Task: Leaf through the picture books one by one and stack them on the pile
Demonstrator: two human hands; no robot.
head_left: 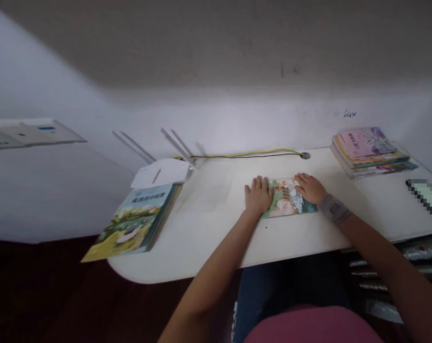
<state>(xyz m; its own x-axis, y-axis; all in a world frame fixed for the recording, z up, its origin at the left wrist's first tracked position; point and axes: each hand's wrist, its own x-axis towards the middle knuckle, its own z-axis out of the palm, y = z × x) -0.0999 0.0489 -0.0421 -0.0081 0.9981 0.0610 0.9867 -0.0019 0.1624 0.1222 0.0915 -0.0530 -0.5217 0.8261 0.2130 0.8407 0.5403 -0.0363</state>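
A picture book [285,202] with a colourful illustrated cover lies flat on the white desk [209,228] in front of me. My left hand [259,195] rests palm down on its left edge, fingers stretched out. On the upper right part of the cover lies my right hand [310,188], also flat with its fingers extended. A grey band [334,208] is wrapped around my right wrist. Neither hand grips the book; part of its cover is hidden under them.
At the left, a stack of picture books [133,221] overhangs the desk edge, beside a white router [162,172] with raised antennas. Another book stack [368,147] stands at the back right. A yellow cable [252,153] runs along the wall into a desk hole [305,156]. A pixelated device [426,195] lies far right.
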